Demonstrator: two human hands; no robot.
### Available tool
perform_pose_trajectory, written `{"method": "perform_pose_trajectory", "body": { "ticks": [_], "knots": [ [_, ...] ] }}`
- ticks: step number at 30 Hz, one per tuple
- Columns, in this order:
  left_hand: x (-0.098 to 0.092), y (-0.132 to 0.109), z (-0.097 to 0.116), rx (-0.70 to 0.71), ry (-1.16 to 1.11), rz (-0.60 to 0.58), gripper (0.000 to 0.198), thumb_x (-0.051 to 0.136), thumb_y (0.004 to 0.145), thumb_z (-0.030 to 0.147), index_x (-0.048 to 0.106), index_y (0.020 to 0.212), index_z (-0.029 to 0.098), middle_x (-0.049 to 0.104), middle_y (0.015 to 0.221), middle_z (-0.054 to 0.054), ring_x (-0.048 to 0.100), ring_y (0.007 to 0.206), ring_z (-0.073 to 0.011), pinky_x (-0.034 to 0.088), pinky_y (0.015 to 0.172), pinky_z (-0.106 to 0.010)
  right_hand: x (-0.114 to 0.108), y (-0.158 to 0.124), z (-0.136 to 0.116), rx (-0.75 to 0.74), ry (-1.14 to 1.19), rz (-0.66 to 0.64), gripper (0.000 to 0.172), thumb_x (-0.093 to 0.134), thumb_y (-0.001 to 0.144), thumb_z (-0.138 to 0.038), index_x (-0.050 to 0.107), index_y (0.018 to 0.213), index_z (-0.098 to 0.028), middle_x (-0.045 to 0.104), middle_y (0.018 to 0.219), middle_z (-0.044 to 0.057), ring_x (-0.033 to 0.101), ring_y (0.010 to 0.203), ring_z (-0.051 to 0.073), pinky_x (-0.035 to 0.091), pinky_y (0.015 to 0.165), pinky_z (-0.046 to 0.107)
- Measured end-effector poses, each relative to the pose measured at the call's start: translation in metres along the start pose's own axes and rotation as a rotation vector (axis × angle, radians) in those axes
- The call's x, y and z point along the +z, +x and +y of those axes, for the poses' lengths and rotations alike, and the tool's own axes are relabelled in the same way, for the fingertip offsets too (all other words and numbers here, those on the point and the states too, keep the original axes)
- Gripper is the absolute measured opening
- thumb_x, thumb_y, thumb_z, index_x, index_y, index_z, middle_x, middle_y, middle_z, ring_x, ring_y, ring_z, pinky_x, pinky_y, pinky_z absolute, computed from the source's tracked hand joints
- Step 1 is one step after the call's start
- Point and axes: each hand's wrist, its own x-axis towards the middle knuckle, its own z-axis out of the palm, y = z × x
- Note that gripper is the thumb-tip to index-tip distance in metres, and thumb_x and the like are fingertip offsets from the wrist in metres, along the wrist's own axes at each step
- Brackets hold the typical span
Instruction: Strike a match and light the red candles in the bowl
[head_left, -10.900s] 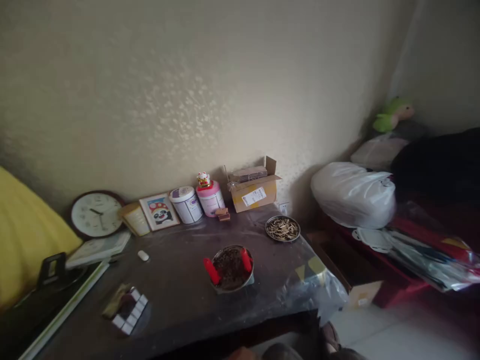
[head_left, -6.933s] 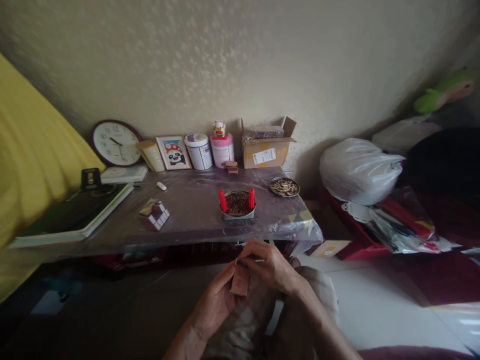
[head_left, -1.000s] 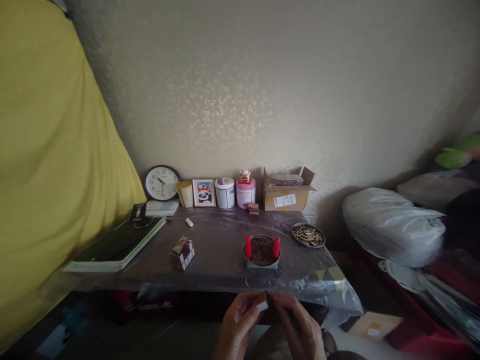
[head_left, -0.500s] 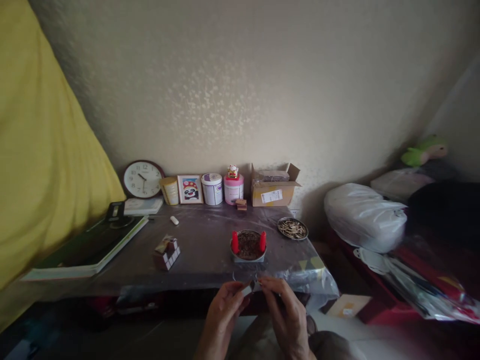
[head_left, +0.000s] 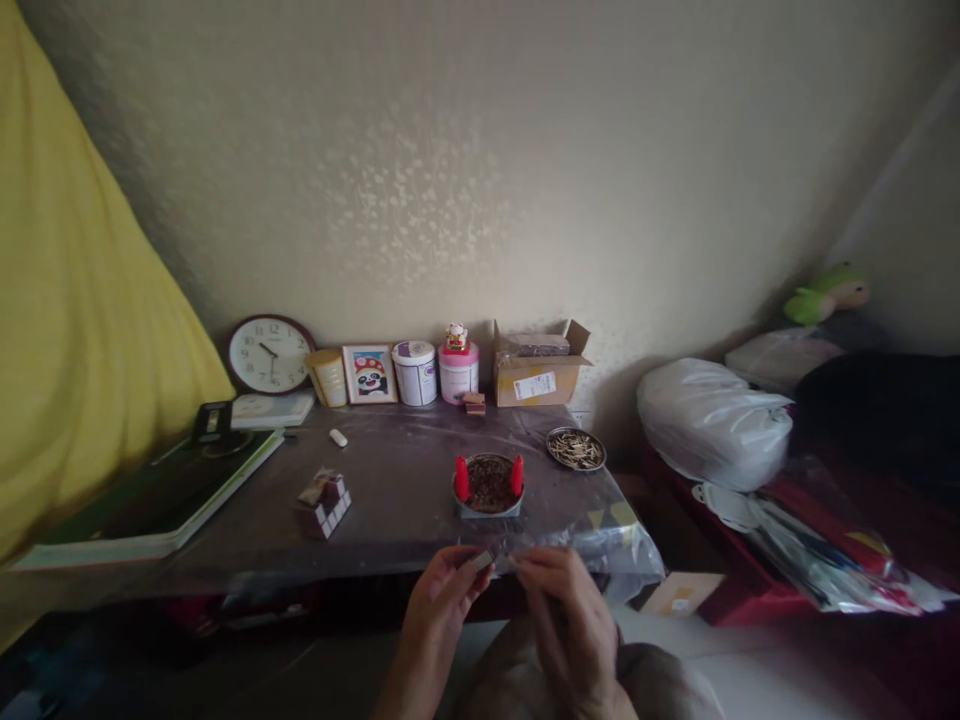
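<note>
My left hand (head_left: 442,592) is closed around a small matchbox (head_left: 482,561), its narrow side facing up at the fingertips. Close by on the right, my right hand (head_left: 564,600) pinches a thin match, mostly hidden by the fingers and blurred. Both hands are just off the table's front edge, fingertips a little apart. Beyond them stands a round tin (head_left: 489,484) filled with dark, grainy material, with a red candle (head_left: 462,480) upright at its left side and another red candle (head_left: 517,477) at its right.
A plate of matchsticks (head_left: 576,449) lies at the table's right. Stacked small boxes (head_left: 327,508) and a white oval object (head_left: 338,438) are on the left. Along the wall stand a clock (head_left: 271,355), a panda picture (head_left: 370,375), tubs (head_left: 415,374) and an open carton (head_left: 540,370).
The view has shifted slightly, so the table's things appear a little further left. A small orange tip at my right fingertips no longer shows. Both hands keep their grips.
</note>
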Motion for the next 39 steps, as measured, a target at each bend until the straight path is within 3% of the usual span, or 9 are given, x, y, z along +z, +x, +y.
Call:
{"method": "perform_pose_trajectory", "body": {
  "ticks": [2,6,17,23,28,33,36,38,39],
  "knots": [
    [0.003,-0.002,0.004,0.03,0.017,-0.022,0.018,0.068,0.079,0.032,0.07,0.089,0.016,0.073,0.093,-0.006,0.062,0.092,-0.0185,0.044,0.09,-0.033,0.009,-0.006,0.02,0.001,-0.101,-0.048,0.017,0.05,0.09,-0.012,0.063,0.093,-0.022,0.071,0.088,0.005,0.067,0.082,0.018,0.054,0.076,0.03],
    [0.0,-0.005,0.008,0.026,0.087,-0.01,0.02,0.065,0.082,0.033,0.069,0.092,0.016,0.072,0.098,-0.006,0.061,0.097,-0.0196,0.042,0.094,-0.034,0.014,-0.007,0.05,0.198,-0.183,0.153,0.011,0.053,0.09,-0.02,0.063,0.086,-0.021,0.069,0.08,0.004,0.066,0.077,0.017,0.053,0.073,0.027],
    [-0.013,-0.005,0.004,-0.004,0.098,0.023,0.021,0.063,0.083,0.035,0.068,0.093,0.018,0.072,0.097,-0.005,0.061,0.096,-0.0192,0.042,0.093,-0.035,0.005,0.01,0.045,0.368,0.02,0.286,0.011,0.06,0.087,-0.029,0.065,0.083,-0.021,0.068,0.08,0.002,0.065,0.077,0.017,0.053,0.073,0.028],
    [-0.008,-0.001,0.002,-0.009,0.067,0.038,0.019,0.066,0.08,0.032,0.069,0.092,0.017,0.071,0.094,-0.004,0.061,0.094,-0.0178,0.044,0.089,-0.032,0.01,0.004,0.017,0.24,0.033,0.163,0.008,0.057,0.089,-0.018,0.064,0.089,-0.022,0.069,0.089,0.003,0.066,0.085,0.017,0.053,0.077,0.028],
    [-0.002,0.001,-0.001,-0.003,0.011,-0.047,0.018,0.064,0.082,0.03,0.069,0.092,0.017,0.073,0.095,-0.006,0.062,0.094,-0.0179,0.045,0.088,-0.031,0.016,-0.001,0.008,0.046,0.012,0.029,0.016,0.053,0.089,-0.008,0.06,0.094,-0.021,0.068,0.091,0.005,0.065,0.084,0.015,0.052,0.076,0.027],
    [-0.003,0.009,-0.002,-0.023,0.007,0.03,0.022,0.074,0.073,0.033,0.071,0.086,0.016,0.074,0.085,-0.005,0.064,0.083,-0.0164,0.047,0.082,-0.029,0.004,0.006,-0.001,-0.014,-0.037,0.094,0.022,0.053,0.088,-0.005,0.06,0.101,-0.021,0.068,0.095,0.007,0.064,0.087,0.016,0.051,0.079,0.028],
    [-0.001,0.01,0.0,-0.014,-0.001,0.047,0.026,0.079,0.066,0.035,0.072,0.081,0.016,0.074,0.08,-0.005,0.064,0.079,-0.0164,0.048,0.079,-0.029,0.008,0.004,0.005,-0.102,0.005,0.061,0.026,0.054,0.087,-0.005,0.059,0.106,-0.022,0.069,0.097,0.007,0.065,0.087,0.017,0.052,0.077,0.029],
    [0.0,0.008,0.003,0.011,-0.001,0.019,0.026,0.076,0.07,0.036,0.072,0.086,0.016,0.074,0.088,-0.006,0.064,0.086,-0.0178,0.047,0.084,-0.03,0.017,0.0,0.022,-0.06,-0.042,-0.009,0.019,0.052,0.088,-0.008,0.062,0.097,-0.023,0.07,0.089,0.004,0.066,0.081,0.016,0.053,0.074,0.027],
    [0.001,0.006,0.004,0.015,0.006,0.017,0.025,0.074,0.071,0.036,0.072,0.087,0.017,0.074,0.09,-0.006,0.064,0.088,-0.0182,0.046,0.086,-0.031,0.021,-0.002,0.032,0.018,-0.086,0.053,0.015,0.053,0.089,-0.011,0.062,0.09,-0.023,0.069,0.081,0.002,0.066,0.075,0.015,0.053,0.07,0.026]
  ]
}}
